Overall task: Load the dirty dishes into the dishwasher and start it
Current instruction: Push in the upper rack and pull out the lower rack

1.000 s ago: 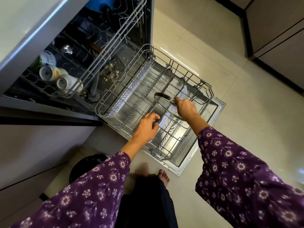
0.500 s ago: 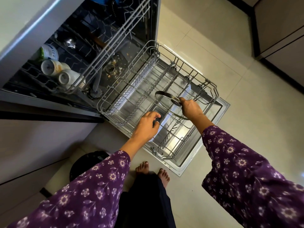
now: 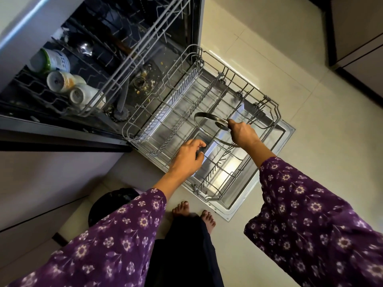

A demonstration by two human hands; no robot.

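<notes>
The right hand (image 3: 241,132) gripped a glass lid (image 3: 208,126) by its knob, just above the bare lower rack (image 3: 270,105). Beside it, the left hand (image 3: 187,157) curled round a small dark piece (image 3: 200,151). Beyond them, cups (image 3: 62,79) sat higher up. Loading looked barely begun, and the machine was not yet started.

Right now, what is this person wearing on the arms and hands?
Both arms wear loose, wide purple sleeves printed with small pale flowers and leaves: left sleeve, right sleeve. They end short of the wrists. The left grip and right grip are bare hands, no gloves.
</notes>
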